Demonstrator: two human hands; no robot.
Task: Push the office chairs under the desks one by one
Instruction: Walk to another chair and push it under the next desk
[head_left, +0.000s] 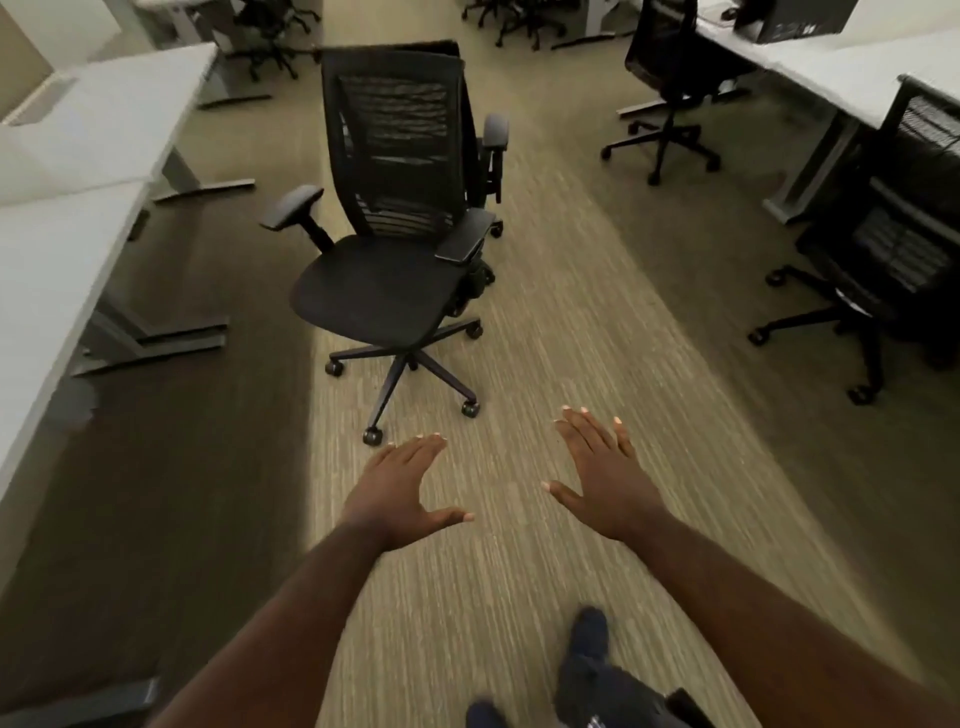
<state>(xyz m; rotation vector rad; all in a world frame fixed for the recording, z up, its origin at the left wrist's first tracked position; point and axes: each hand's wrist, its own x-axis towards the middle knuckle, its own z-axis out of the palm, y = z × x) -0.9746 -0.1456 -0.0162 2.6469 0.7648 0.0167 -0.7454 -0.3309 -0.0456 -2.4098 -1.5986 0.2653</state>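
In the head view, a black chair (395, 228) stood out in the middle of the carpet aisle, not under any surface. Its seat faced the person and its back faced away. A white surface (47, 270) ran along the left side, and another surface (831, 78) ran along the right.

Both hands were held out low in front, well short of the chair. The left hand (400, 488) was flat with its grip spread apart, holding nothing. The right hand (605, 473) was the same, grip spread apart and empty.

The step in hand looked like walking up to this chair to take hold of it. To do it well, the person should probably go round to the back, put one hand on each side of the backrest, and turn the chair so the seat points at the left surface. A slow, straight push would likely keep the wheels from swerving. The armrests (293, 205) could bump the surface edge, so watching them seemed wise.

Two more chairs (670, 88) stood by the right surface.
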